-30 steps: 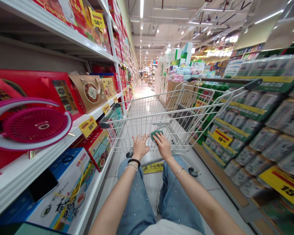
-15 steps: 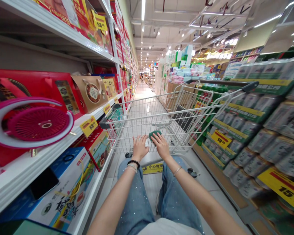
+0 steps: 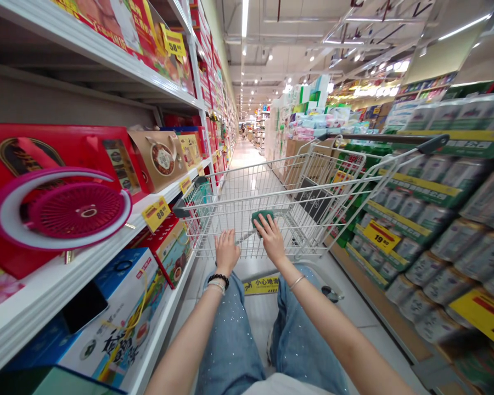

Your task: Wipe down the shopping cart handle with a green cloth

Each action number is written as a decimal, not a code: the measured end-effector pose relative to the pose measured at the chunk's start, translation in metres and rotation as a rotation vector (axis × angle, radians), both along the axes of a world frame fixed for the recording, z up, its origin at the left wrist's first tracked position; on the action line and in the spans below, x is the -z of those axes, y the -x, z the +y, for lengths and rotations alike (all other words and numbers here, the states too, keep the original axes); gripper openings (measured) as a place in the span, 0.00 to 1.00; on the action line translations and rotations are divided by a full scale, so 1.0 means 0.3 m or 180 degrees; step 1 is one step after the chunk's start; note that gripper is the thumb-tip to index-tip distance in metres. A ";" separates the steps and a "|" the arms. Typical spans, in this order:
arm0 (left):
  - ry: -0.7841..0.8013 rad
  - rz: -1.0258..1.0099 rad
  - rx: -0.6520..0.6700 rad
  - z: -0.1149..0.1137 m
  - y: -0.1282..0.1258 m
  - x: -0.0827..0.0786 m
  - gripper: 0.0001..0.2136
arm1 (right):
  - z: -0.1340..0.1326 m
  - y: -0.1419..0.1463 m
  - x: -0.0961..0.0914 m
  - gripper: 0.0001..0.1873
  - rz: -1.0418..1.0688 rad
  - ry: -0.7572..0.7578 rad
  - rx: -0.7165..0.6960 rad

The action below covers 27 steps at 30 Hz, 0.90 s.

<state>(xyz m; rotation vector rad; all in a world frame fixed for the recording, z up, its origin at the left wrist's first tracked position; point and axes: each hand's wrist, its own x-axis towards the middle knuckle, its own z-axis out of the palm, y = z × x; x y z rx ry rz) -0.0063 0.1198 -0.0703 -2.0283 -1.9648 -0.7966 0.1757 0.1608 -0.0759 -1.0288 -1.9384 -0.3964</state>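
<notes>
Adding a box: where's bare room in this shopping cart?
Inside the shopping cart, bare mesh lies ahead of the left hand, beside the green item under the right hand. The shelves are crowded with boxes and cans.

White wire shopping cart point(image 3: 239, 202), green grip point(image 3: 262, 218), apparently, under right hand point(image 3: 271, 238)

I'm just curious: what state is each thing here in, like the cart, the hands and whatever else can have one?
Wire shopping cart: upright, in the aisle.
Left hand: resting on the cart's rear wires.
Right hand: fingers extended over the green pad.
Green pad: on the cart's rear, under the right hand.
Pink round fan: standing on a shelf.
Cans: stacked in rows.
</notes>
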 end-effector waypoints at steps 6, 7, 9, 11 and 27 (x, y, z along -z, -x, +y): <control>0.0064 0.0008 0.0016 -0.006 -0.004 0.004 0.31 | -0.051 -0.014 0.044 0.30 -0.0150 0.0135 -0.0082; 0.0062 0.0004 0.0021 -0.006 -0.006 0.010 0.31 | -0.052 -0.012 0.017 0.30 -0.0092 0.0093 -0.0073; 0.0054 -0.0003 0.0035 -0.004 -0.009 0.024 0.32 | -0.041 0.000 -0.045 0.31 0.0002 -0.0029 -0.0053; 0.0038 -0.0003 0.0049 -0.003 -0.010 0.038 0.34 | -0.018 0.016 -0.090 0.31 0.0035 -0.0148 -0.0019; 0.0210 0.0088 0.0231 -0.007 -0.002 0.033 0.38 | -0.019 0.043 -0.082 0.34 0.0319 -0.0137 -0.0205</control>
